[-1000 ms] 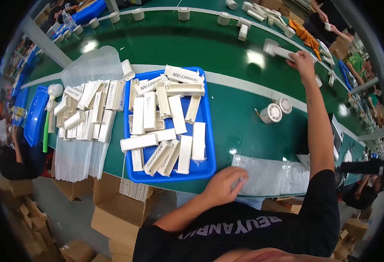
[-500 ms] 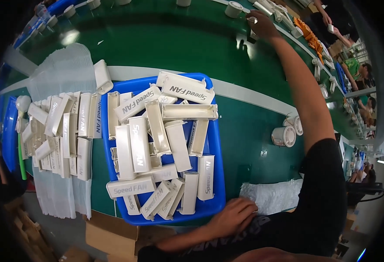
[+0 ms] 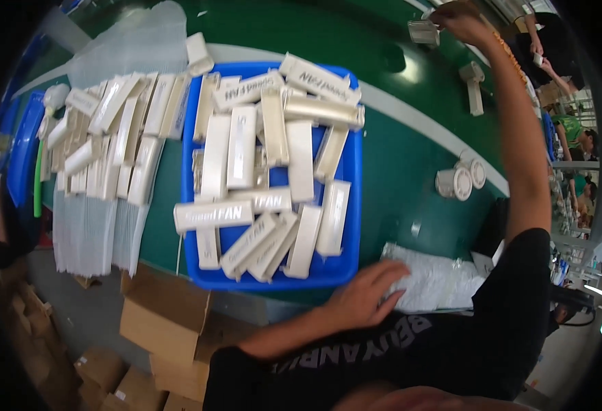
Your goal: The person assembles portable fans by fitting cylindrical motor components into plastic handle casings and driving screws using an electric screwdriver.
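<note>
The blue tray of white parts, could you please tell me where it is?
In the head view, the blue tray sits just left of centre, right of the stacked white parts and up-left of the left hand.

A factory workshop: long green workbench (image 3: 400, 168), blue tray (image 3: 273, 281) of white casings (image 3: 242, 147), cardboard boxes (image 3: 160, 312), other workers (image 3: 554, 41) nearby.

White glare on green surface (image 3: 342, 31)
</note>
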Demonstrator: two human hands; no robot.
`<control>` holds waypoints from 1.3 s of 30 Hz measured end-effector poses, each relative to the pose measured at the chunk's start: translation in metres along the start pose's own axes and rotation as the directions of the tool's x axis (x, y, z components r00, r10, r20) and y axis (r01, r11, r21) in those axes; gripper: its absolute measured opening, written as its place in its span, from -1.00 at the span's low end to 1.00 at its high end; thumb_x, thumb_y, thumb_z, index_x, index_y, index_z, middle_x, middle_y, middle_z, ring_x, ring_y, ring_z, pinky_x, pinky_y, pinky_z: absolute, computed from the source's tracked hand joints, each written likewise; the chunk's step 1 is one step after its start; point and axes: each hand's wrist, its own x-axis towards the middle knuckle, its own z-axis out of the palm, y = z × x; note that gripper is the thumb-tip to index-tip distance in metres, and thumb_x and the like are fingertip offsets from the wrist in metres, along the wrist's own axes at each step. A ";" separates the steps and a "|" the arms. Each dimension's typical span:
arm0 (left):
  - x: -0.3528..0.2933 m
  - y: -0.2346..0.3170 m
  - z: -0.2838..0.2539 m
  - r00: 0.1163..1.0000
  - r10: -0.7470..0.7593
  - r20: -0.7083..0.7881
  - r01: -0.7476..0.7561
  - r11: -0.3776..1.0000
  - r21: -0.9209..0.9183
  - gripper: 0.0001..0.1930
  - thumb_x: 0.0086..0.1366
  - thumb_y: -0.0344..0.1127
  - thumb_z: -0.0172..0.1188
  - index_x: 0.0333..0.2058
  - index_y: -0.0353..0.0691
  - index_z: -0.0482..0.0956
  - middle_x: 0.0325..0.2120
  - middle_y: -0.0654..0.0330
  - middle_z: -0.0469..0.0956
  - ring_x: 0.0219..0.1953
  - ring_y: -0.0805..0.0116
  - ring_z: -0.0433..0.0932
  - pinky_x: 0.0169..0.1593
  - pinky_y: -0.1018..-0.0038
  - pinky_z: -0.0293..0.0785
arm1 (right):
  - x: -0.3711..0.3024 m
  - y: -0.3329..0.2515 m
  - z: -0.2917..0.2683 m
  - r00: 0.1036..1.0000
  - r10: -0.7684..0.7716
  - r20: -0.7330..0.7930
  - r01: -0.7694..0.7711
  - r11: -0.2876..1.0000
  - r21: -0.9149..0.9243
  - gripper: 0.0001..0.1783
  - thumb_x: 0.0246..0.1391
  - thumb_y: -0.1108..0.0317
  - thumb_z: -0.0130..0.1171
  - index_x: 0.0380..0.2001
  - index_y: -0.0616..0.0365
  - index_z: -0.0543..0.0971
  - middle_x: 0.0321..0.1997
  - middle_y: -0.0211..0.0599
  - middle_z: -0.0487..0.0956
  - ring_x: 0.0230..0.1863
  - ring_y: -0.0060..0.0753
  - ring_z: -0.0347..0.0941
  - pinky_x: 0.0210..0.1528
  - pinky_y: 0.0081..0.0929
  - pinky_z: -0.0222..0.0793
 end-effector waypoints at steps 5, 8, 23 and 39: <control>0.007 0.015 0.012 0.967 -0.214 -0.141 0.097 0.814 -0.573 -0.13 0.23 -0.27 0.25 0.35 -0.22 -0.13 0.26 -0.09 0.19 0.24 -0.12 0.31 0.19 0.17 0.35 | -0.148 -0.154 -0.115 0.904 -0.343 0.253 0.112 0.764 0.636 -0.91 0.00 0.44 0.29 -0.43 0.26 0.64 -0.43 -0.22 0.61 -0.36 -0.36 0.54 -0.28 -0.45 0.46; 0.007 0.013 0.006 0.967 -0.256 0.003 0.072 0.261 -0.963 -0.02 0.24 -0.04 0.23 0.39 -0.17 -0.29 0.31 -0.09 0.11 0.27 -0.17 0.27 0.17 0.11 0.37 | -0.197 -0.219 -0.131 0.714 -0.676 0.185 0.324 0.552 0.768 -0.94 -0.05 0.53 0.32 -0.46 0.31 0.65 -0.46 -0.17 0.62 -0.44 -0.28 0.55 -0.36 -0.46 0.44; -0.083 0.032 0.036 0.942 -0.301 0.150 0.293 0.517 -0.804 -0.28 0.25 -0.07 0.14 0.27 -0.30 0.11 0.12 -0.26 0.34 0.15 -0.27 0.38 0.27 0.00 0.23 | -0.089 -0.320 0.057 0.945 -0.108 -0.308 0.165 0.972 0.167 -0.77 -0.21 0.24 0.20 -0.47 0.12 0.67 -0.33 -0.05 0.63 -0.21 -0.03 0.54 -0.17 -0.03 0.46; -0.038 0.022 0.013 0.859 -0.151 0.489 0.479 0.572 -0.665 -0.12 0.24 -0.08 0.14 0.41 -0.09 -0.18 0.25 -0.18 0.19 0.15 -0.42 0.31 0.12 0.00 0.46 | -0.399 -0.279 0.005 0.914 0.396 0.085 -0.001 -0.208 0.978 -0.53 0.31 -0.01 -0.08 0.02 0.18 0.40 -0.32 -0.27 0.55 -0.28 -0.40 0.48 -0.26 -0.41 0.40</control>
